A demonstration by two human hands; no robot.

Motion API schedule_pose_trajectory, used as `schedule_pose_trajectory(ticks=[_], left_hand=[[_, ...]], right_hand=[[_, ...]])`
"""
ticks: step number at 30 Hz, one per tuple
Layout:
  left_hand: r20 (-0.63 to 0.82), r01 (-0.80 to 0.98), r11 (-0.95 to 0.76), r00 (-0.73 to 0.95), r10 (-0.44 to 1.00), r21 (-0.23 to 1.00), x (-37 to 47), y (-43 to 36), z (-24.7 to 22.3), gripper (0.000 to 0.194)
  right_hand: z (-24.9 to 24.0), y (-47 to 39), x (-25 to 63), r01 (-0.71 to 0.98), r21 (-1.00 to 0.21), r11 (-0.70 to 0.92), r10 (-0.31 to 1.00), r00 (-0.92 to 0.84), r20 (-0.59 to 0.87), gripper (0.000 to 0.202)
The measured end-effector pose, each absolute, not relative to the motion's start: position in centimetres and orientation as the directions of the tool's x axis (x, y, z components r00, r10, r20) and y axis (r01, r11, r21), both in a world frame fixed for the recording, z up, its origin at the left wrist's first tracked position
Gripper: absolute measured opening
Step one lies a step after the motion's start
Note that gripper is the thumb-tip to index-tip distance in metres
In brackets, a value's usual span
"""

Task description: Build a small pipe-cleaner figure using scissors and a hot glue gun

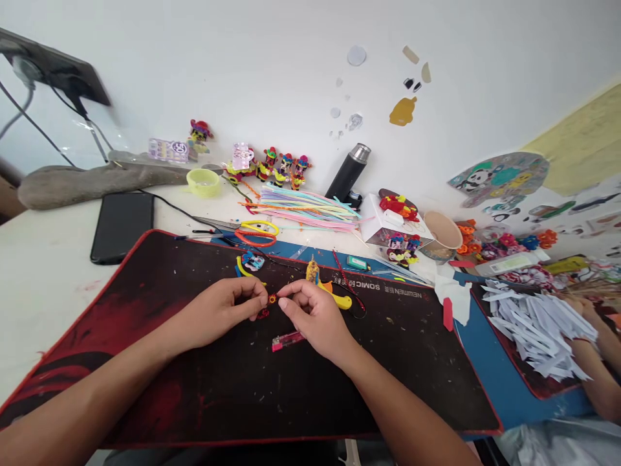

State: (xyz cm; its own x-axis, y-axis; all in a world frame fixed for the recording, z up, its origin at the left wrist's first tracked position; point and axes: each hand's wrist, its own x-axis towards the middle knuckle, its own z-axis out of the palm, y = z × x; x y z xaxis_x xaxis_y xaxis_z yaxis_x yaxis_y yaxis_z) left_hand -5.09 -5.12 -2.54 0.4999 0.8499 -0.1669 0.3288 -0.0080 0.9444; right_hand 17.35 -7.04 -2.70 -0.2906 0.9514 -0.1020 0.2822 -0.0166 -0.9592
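A white tabletop [58, 265] stretched along the wall, a black-and-red desk mat [407, 382] in front. The left hand [228, 307] and right hand [317, 317] met over the mat, thumbs and fingers curled in; I couldn't tell whether either gripped anything. Behind, a white box [372, 219] bore a red fuzzy bundle [398, 208]; the beige bowl [442, 232] beside it held brownish bits, too blurred to name. Between the fingertips sat a tiny orange-red ring [272, 299], its underside hidden.
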Motion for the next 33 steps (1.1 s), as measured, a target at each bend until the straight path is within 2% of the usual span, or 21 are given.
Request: schedule_pose_trajectory(ticks=[8,33], left_hand=[[-0.174,0.364,-0.034,0.522,0.835,0.931,-5.06,-5.08,-2.56,0.039],[-0.212,0.382,-0.006,0.526,0.824,0.924,-5.05,-5.21,-2.58,0.037]], right_hand=[[-2.47,-7.01,16.97,0.332,-0.943,-0.001,0.942,-0.316,-0.112,0.02],[-2.92,-7.18,16.77,0.346,-0.938,-0.022,0.936,-0.323,-0.141,0.015]])
